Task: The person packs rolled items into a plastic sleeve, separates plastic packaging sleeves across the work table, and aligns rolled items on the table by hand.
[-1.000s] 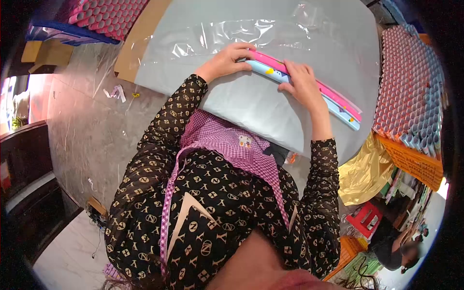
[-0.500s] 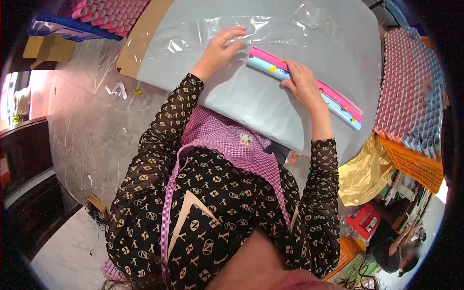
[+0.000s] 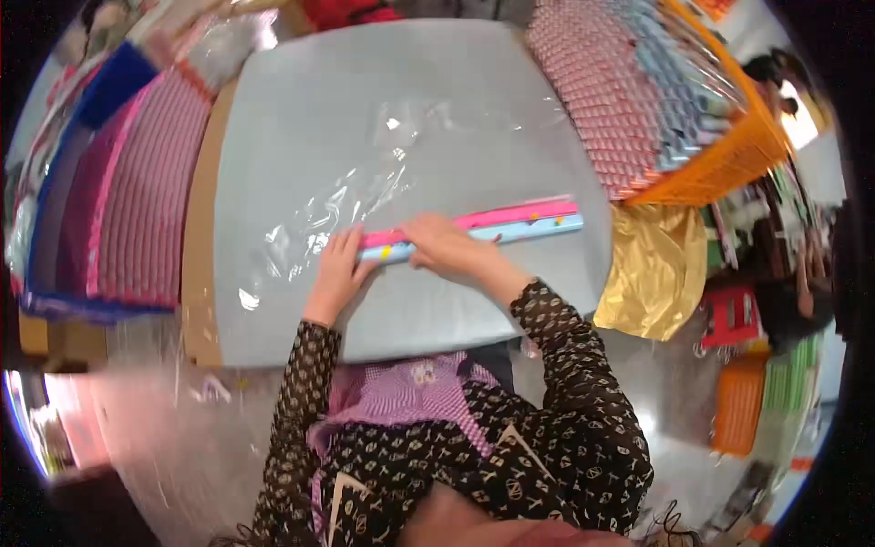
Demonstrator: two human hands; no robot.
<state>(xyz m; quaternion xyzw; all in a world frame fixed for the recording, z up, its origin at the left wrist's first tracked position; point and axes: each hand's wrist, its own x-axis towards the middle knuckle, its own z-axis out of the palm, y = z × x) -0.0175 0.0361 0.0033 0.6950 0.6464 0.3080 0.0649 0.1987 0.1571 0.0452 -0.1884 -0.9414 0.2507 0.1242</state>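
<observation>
Two long slim tubes, one pink and one light blue with small coloured prints, lie side by side on the grey covered table. At their left ends is my left hand, its fingers touching the tubes and the clear film. My right hand rests over the tubes a little left of their middle, fingers bent across them. Clear plastic film lies wrinkled and shiny on the table around the left ends.
A blue crate with pink striped tubes stands at the left. An orange crate holds many stacked tubes at the right. Gold sheeting hangs below it. Part of another person shows at the far right.
The view has shifted and turned, showing more of the table. My left hand has come onto the tubes' left ends, and my right hand is nearer to it.
</observation>
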